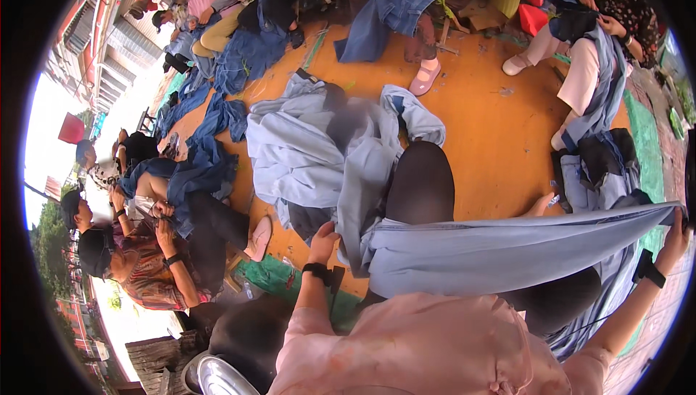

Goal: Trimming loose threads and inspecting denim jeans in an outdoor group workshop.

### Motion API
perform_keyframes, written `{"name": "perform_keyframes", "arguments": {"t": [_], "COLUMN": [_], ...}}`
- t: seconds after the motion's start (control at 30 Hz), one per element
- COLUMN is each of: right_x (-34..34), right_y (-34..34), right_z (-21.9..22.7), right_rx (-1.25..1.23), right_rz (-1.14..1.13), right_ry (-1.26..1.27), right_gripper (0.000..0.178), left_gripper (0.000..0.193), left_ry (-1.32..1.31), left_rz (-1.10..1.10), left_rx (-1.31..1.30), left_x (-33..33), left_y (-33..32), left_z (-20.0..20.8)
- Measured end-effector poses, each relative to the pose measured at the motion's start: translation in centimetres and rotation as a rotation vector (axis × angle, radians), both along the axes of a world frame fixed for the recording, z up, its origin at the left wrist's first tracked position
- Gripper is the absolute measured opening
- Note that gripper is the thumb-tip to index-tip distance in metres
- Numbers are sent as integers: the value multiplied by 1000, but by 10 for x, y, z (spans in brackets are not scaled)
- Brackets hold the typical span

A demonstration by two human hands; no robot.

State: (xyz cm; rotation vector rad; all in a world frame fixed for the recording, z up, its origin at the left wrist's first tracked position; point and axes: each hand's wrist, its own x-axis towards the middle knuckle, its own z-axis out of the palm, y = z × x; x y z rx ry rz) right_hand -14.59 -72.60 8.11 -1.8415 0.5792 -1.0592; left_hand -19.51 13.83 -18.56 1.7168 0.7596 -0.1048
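A pair of light blue jeans (500, 250) lies across my lap, one leg pulled out straight to the right. My right hand (677, 239) grips the far end of that leg, out by the right rim. On the other side, my left hand (323, 243) is closed at the edge of the denim, with its fingers partly hidden by folds. Just ahead of my left hand, a heap of light blue denim (297, 152) rests by my dark-clad knee (420, 184). Black bands circle both my wrists.
More denim garments (598, 166) are piled to my right. Several people sit around the orange floor (493, 126) with darker blue jeans (246, 61) on their laps; one sits close at the left (156, 264). A metal lid (225, 377) lies at the lower left.
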Motion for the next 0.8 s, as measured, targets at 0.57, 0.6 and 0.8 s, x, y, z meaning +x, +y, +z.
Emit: {"name": "perform_keyframes", "arguments": {"t": [0.57, 0.6, 0.8], "right_x": [-68, -67, -115], "right_y": [-84, -87, -147], "right_z": [-4, -5, 24], "right_rx": [-126, -127, 37], "right_rz": [-41, -29, -62], "right_ry": [254, 253, 117], "right_gripper": [38, 38, 40], "left_gripper": [62, 51, 35], "left_ry": [158, 110, -584], "left_rz": [-556, -438, -126], "left_rx": [431, 300, -240], "left_x": [170, 169, 148], "left_y": [23, 32, 27], "left_z": [-40, -43, 170]}}
